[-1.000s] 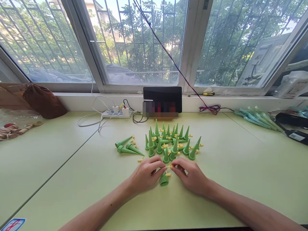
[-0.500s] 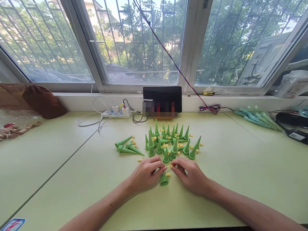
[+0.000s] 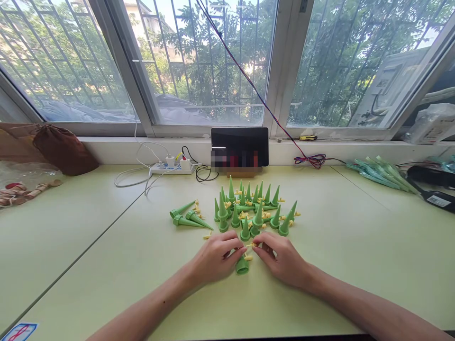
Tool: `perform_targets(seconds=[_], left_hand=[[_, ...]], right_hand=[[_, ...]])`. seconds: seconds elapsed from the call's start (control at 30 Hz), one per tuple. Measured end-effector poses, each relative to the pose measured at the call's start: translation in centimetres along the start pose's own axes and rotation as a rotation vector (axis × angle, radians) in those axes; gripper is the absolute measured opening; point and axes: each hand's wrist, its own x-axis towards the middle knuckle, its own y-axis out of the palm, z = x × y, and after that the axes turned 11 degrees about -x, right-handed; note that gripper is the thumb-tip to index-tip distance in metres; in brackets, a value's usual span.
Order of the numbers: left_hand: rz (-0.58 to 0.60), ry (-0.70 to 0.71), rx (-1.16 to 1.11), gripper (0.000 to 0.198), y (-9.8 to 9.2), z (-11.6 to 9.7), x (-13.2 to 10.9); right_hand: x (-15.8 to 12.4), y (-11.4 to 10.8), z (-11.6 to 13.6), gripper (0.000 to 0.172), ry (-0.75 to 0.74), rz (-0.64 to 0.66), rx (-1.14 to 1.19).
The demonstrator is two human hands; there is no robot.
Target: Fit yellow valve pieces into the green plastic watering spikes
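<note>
My left hand (image 3: 223,253) is closed in a pinch, thumb against fingers; anything between its fingertips is too small to make out. Facing it, my right hand (image 3: 277,255) pinches a small yellow plastic valve (image 3: 253,245), whose thin stem points toward the left fingertips. Just below the fingers lies a green plastic watering spike (image 3: 242,269), its open round end toward me and its tip partly hidden by my left hand. Beside that spike is another yellow valve (image 3: 248,258). Beyond both hands, several green spikes (image 3: 258,215) stand or lie in a cluster among small yellow valves.
Left of the cluster, several green spikes (image 3: 188,220) lie on the pale table (image 3: 106,265). A dark-screened tablet (image 3: 240,142) leans at the back near a power strip (image 3: 172,166). Bundled cable (image 3: 313,160) and greenish plastic spikes or bags (image 3: 384,175) are at back right.
Both hands stay almost in place. The thin stem of the yellow valve has shifted very slightly at the fingertips; the spikes on the table have not moved.
</note>
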Motion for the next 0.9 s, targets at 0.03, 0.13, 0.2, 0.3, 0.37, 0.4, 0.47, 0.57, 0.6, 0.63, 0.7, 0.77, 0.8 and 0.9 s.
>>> perform_targets(seconds=[0.03, 0.13, 0.2, 0.3, 0.37, 0.4, 0.47, 0.57, 0.6, 0.63, 0.7, 0.77, 0.8, 0.9], left_hand=[[0.000, 0.000, 0.000, 0.027, -0.01, -0.03, 0.00], [0.001, -0.002, -0.001, 0.027, 0.01, -0.01, -0.06], [0.006, -0.010, 0.000, 0.027, 0.05, 0.07, -0.13], [0.018, -0.019, -0.003, 0.027, 0.09, 0.16, -0.19], [0.021, -0.018, -0.002, 0.027, 0.06, 0.17, -0.15], [0.021, -0.016, 0.002, 0.027, 0.03, 0.14, -0.11], [0.018, -0.007, 0.011, 0.028, -0.04, 0.03, -0.01], [0.012, 0.009, 0.015, 0.029, -0.13, -0.15, 0.12], [0.012, 0.011, 0.014, 0.029, -0.15, -0.18, 0.13], [0.013, 0.010, 0.015, 0.029, -0.16, -0.21, 0.13], [0.017, 0.007, 0.022, 0.029, -0.18, -0.22, 0.11], [0.022, 0.004, 0.027, 0.029, -0.19, -0.22, 0.08], [0.023, 0.003, 0.030, 0.029, -0.19, -0.23, 0.07], [0.024, 0.004, 0.035, 0.030, -0.19, -0.28, 0.07]], right_hand=[[-0.01, 0.01, -0.02, 0.012, -0.001, -0.001, -0.001], [0.02, 0.02, -0.04, 0.012, -0.010, -0.001, -0.005], [0.04, 0.00, -0.02, 0.012, -0.012, 0.000, -0.008], [0.04, -0.06, 0.05, 0.012, -0.014, 0.002, -0.006], [0.01, -0.11, 0.09, 0.012, -0.014, 0.004, -0.002], [-0.01, -0.13, 0.11, 0.012, -0.012, 0.004, -0.001], [-0.03, -0.13, 0.11, 0.013, -0.009, 0.002, -0.002], [-0.03, -0.08, 0.08, 0.014, -0.010, -0.006, -0.003], [-0.02, -0.06, 0.06, 0.014, -0.010, -0.009, -0.005], [-0.02, -0.04, 0.04, 0.014, -0.011, -0.011, -0.006], [-0.01, -0.02, 0.01, 0.013, -0.011, -0.014, -0.009], [-0.03, 0.00, -0.01, 0.012, -0.010, -0.015, -0.008], [-0.05, 0.01, -0.02, 0.012, -0.007, -0.012, -0.006], [-0.12, 0.03, -0.05, 0.011, 0.001, 0.000, 0.003]])
